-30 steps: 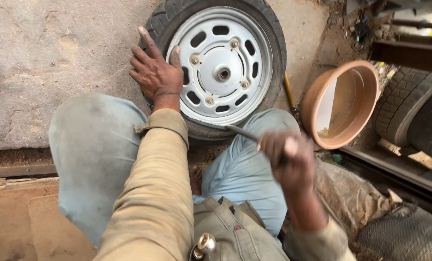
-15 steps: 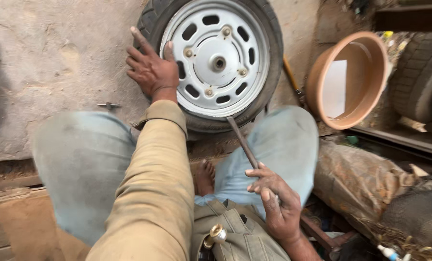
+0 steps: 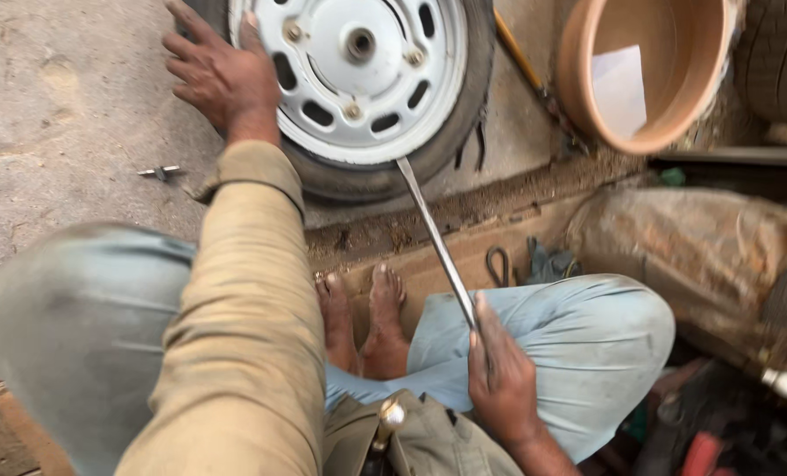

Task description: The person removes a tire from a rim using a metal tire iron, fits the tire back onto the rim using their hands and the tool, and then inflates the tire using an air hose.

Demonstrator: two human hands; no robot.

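Note:
A small wheel [image 3: 358, 79] with a white slotted rim and a black tyre lies flat on the concrete in front of me. My left hand [image 3: 217, 75] rests spread on its left edge, across tyre and rim. My right hand [image 3: 499, 379], low by my right knee, grips the near end of a long flat metal tyre lever [image 3: 433, 238]. The lever's far tip lies at the near edge of the tyre, at the rim. My bare feet [image 3: 363, 317] sit between my knees.
A terracotta-coloured round tub [image 3: 649, 79] stands at the right, with a yellow-handled tool [image 3: 521, 53] beside it. Another tyre [image 3: 786, 62] is at the far right. A small metal part [image 3: 160, 172] lies on the concrete at left. Sacking and clutter fill the lower right.
The view has dropped closer over my lap. My right hand has slid down the lever toward my knee, and the lever's tip now reaches the tyre's edge. My left hand stays on the wheel.

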